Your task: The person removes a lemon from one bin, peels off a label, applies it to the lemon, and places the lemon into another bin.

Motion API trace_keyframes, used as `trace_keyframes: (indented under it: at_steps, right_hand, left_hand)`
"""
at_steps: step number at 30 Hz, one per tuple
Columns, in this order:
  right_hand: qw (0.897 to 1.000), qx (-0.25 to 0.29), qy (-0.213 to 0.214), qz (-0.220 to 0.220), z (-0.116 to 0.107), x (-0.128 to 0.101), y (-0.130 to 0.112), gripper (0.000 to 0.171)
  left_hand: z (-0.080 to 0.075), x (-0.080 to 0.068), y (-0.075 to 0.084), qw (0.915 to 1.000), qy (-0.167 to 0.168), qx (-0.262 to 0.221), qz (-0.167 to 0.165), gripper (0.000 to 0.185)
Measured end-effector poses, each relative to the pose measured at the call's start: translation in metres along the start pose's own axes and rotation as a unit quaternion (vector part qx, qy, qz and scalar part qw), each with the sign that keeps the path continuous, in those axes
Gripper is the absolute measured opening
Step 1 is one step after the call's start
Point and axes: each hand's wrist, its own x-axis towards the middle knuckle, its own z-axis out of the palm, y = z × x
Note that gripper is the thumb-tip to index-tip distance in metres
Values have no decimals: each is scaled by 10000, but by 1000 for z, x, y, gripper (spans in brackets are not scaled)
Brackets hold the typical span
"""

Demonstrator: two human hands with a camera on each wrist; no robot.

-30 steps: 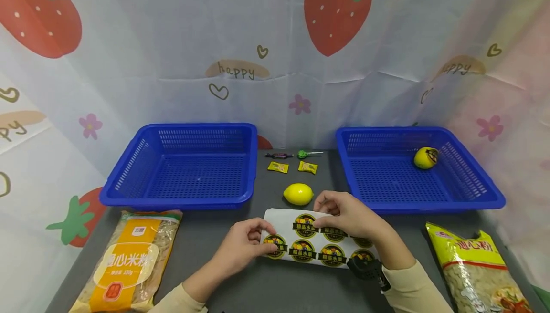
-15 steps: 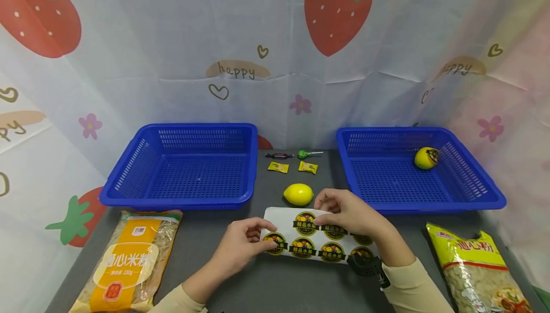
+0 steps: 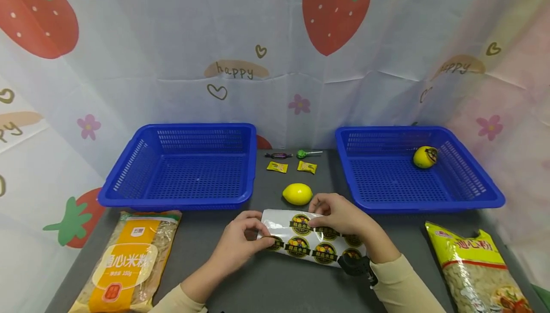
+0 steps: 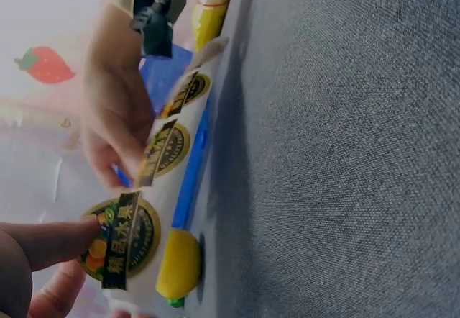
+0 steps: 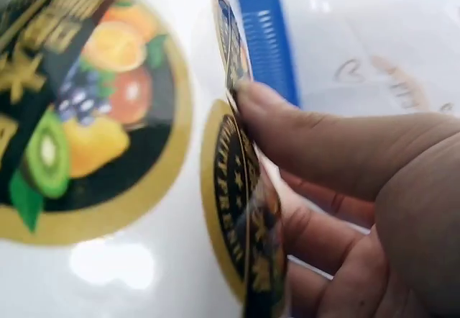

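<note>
Grey tabletop fronts a strawberry-print backdrop; nearest, the left hand (image 3: 238, 248) pinches the sticker sheet's (image 3: 301, 246) left edge while the right hand (image 3: 339, 215) curls its fingertips on one sticker's rim. Thin, floppy and glossy, it seems best held by its edges. Beyond lie a lemon (image 3: 297, 193) and two blue baskets (image 3: 180, 198).

We see a white sticker sheet (image 3: 307, 240) with black-and-gold round fruit labels (kiwi green, orange), a yellow lemon (image 3: 297, 193), two blue baskets (image 3: 178, 167), a grey table (image 3: 279, 284) and a strawberry-printed backdrop (image 3: 335, 7).
</note>
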Motion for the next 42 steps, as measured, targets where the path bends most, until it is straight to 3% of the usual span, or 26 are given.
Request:
trace_keyframes:
  at_steps: [4,9,13,19,23,27,36,42]
  right_hand:
    - [9993,-54,-13,359,9,10,11,21]
    - [9955,-419,418,736,23,19,20,21]
    - [9851,-937,987,1048,32,23,18,26]
    - [9661,-1613,1579,1249,41,27,17,40]
    - [9622,-1782,1720,1136,42,29,18,47]
    - [9664,-1619,1689,1067,40,29,18,50]
    - [9740,-498,1971,998,22,23,15,48]
    - [9737,-218,2058,956,18,33,12,71]
  left_hand:
    - [0,-1,1,9995,110,308,-12,17]
    - [-2,0,1,9995,-288,-107,-49,12]
    - [-1,2,3,9971,-614,-425,-160,13]
    - [-1,3,5,9972,-602,-408,-191,12]
    - [0,3,6,9970,-633,-405,-174,13]
    - [1,3,5,9972,-621,-390,-174,13]
    - [5,10,-3,9948,-619,-685,-439,14]
    - [6,8,-2,9917,-567,-992,-584,16]
